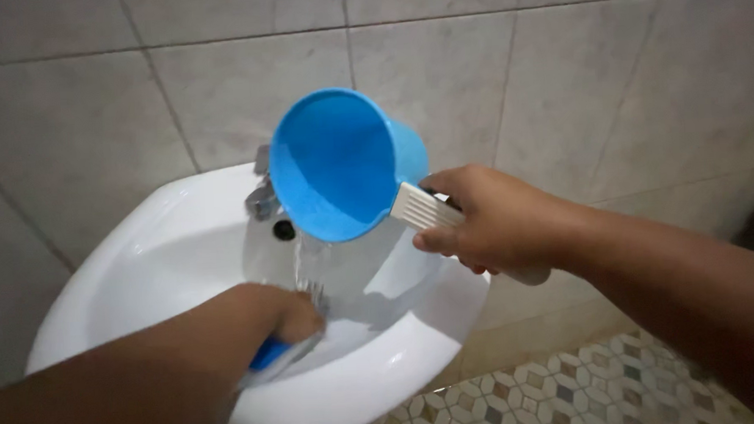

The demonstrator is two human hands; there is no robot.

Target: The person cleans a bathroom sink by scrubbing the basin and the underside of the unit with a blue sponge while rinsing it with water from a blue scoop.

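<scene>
My right hand (488,224) grips the white handle of a blue plastic dipper (336,159), tilted so its mouth faces me, and water pours from its lower rim into the white sink (141,248). My left hand (267,318) is down in the basin, closed around a brush (286,352) with a blue and grey handle. The brush's bristles sit right under the falling water. My left forearm hides part of the brush handle.
A metal tap (262,196) stands at the back of the sink, partly hidden by the dipper, with a dark overflow hole (284,230) below it. Grey wall tiles rise behind. Patterned floor tiles (571,390) lie at lower right.
</scene>
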